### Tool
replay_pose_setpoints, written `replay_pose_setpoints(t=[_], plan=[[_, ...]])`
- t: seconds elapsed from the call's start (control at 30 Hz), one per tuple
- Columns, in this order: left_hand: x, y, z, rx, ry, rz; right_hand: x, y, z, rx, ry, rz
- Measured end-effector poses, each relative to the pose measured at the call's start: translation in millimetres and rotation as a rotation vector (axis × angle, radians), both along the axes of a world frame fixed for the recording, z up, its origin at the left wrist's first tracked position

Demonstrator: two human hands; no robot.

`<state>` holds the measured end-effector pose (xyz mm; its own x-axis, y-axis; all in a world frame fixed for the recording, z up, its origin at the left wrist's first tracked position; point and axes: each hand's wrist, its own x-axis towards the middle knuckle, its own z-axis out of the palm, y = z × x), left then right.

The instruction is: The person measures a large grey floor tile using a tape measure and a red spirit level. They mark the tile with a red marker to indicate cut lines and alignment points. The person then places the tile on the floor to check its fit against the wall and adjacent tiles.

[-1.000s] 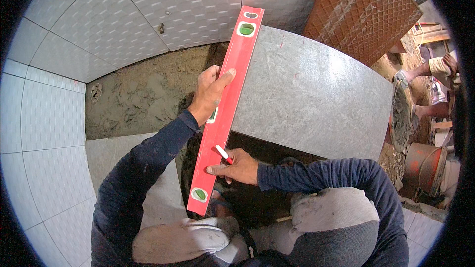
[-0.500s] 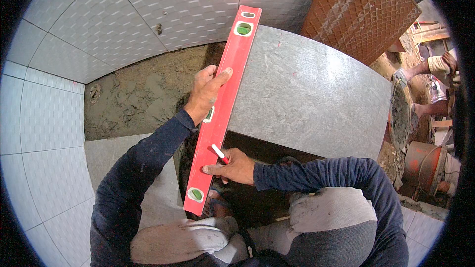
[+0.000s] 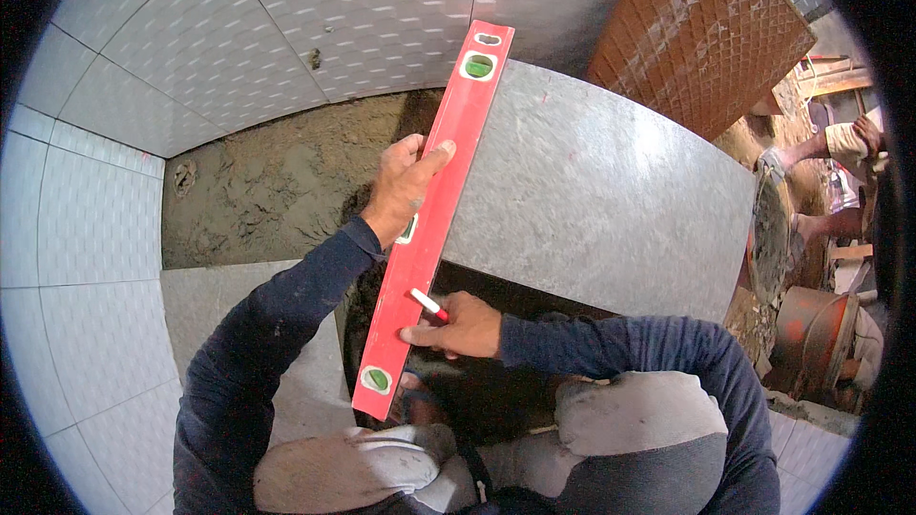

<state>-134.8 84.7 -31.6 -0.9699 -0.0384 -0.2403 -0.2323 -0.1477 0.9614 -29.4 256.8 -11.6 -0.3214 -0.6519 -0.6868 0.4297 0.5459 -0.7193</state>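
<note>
A long red spirit level with green vials lies slantwise along the left edge of a large grey tile. My left hand grips the level near its middle, thumb on its upper face. Lower down, my right hand is closed around a red marker with a white end. Its thumb also presses on the level's face, with the fingers at the level's right edge. The fingers under the level are partly hidden.
Wet mortar with a drain hole lies left of the level. Another grey tile sits nearer. Patterned wall tiles rise behind. A brown-backed tile leans back right, with a bucket and a person's legs beyond.
The view has shifted slightly, so the level's top end and the grey tile appear a little further right and lower. The marker lies a bit flatter in my right hand. Both holds stay the same.
</note>
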Motion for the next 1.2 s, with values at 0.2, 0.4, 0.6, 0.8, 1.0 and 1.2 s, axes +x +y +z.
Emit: replay_pose_setpoints(t=[0.2,0.4,0.6,0.8,1.0,1.2], plan=[[0,-2,-6,-0.056,0.036,-0.002,-73,38,57,-0.291,0.398,-0.137],[-3,3,1,-0.047,0.015,-0.012,-196,52,66,-0.224,1.070,-0.753],[0,-2,-4,-0.026,0.018,-0.005,-218,40,43,-0.198,1.038,-0.811],[1,-2,2,-0.074,0.000,-0.014,-224,39,29,-0.129,1.203,-0.714],[-2,-2,-4,-0.069,0.013,-0.008,-220,40,33,-0.106,1.309,-0.651],[-1,-4,-3,-0.120,0.038,-0.018,-191,40,46,-0.049,1.243,-0.551]])
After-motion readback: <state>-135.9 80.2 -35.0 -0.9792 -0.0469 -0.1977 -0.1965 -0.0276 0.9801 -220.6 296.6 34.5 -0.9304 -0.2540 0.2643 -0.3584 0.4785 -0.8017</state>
